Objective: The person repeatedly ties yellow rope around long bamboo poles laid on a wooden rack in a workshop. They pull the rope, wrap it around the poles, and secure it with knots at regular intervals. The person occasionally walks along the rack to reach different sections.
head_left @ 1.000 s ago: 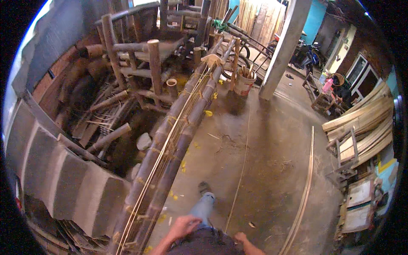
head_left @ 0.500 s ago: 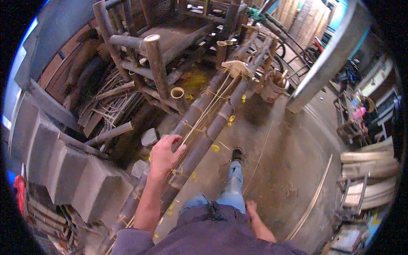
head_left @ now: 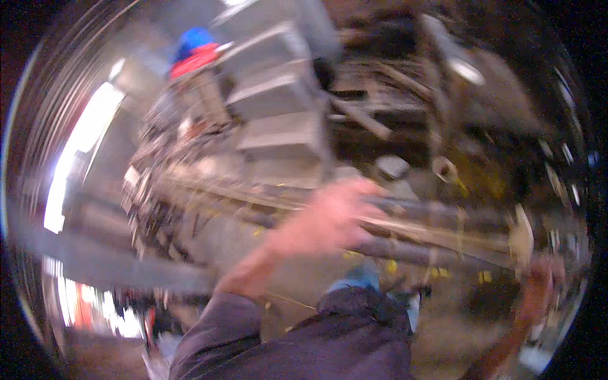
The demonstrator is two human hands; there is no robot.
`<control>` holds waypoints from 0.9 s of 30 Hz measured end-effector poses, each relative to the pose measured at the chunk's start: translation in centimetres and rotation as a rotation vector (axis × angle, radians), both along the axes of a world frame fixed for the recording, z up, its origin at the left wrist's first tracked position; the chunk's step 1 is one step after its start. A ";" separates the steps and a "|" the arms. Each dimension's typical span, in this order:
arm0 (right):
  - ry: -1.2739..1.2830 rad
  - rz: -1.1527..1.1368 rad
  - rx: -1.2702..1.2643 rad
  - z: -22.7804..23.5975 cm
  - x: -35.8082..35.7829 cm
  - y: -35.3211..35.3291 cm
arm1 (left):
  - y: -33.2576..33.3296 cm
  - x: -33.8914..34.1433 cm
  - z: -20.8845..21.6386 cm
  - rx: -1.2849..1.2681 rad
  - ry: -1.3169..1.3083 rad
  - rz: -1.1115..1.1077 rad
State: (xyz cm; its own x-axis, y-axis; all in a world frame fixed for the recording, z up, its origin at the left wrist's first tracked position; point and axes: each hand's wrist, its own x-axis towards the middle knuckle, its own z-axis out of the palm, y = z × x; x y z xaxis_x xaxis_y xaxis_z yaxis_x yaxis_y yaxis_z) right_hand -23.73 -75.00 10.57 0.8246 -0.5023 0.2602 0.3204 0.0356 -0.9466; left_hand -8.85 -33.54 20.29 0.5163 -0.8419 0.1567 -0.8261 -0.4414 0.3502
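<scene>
Heavy motion blur smears this moment. My left hand [head_left: 332, 215] hovers over two long dark poles [head_left: 421, 253] that look like bamboo and run side by side across the view. Its fingers seem apart, and nothing shows held in them. Thin pale strips [head_left: 437, 236] lie lengthwise between the poles, passing close to the fingertips. Yellow ties [head_left: 391, 266] hang along the near pole. At the poles' right end stands a pale, curved wooden piece [head_left: 522, 237]. Beside it is my right hand [head_left: 543, 272], its fingers too smeared to read; contact with the piece cannot be made out.
Grey concrete steps [head_left: 278, 133] rise behind the poles. A jumble of sticks and scraps [head_left: 152, 196] lies to the left, below a red and blue thing [head_left: 193, 54]. Beyond the poles are a pale block [head_left: 392, 166] and an upright pole's cut end [head_left: 444, 169].
My view has swung left, so the poles now run crosswise. My right hand has gone from beside my body out to the poles' far end. My left hand's fingers look less curled.
</scene>
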 end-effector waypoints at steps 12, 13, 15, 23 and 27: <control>-0.073 -0.117 0.339 -1.9 -1.2 -3.6 | -15.1 -2.4 -8.3 -0.007 0.492 0.164; -0.215 -0.081 0.424 -0.9 1.5 0.4 | -14.3 -2.3 -12.4 -0.237 0.372 0.182; -0.376 0.114 0.822 2.7 4.3 5.5 | -13.1 -0.2 -14.9 -0.012 0.463 0.191; -0.345 0.000 0.134 -2.7 8.2 4.7 | -15.4 2.6 -16.5 0.039 0.621 0.213; -0.011 -0.283 0.684 -8.3 11.7 15.6 | -13.6 1.7 -16.9 0.025 0.516 0.328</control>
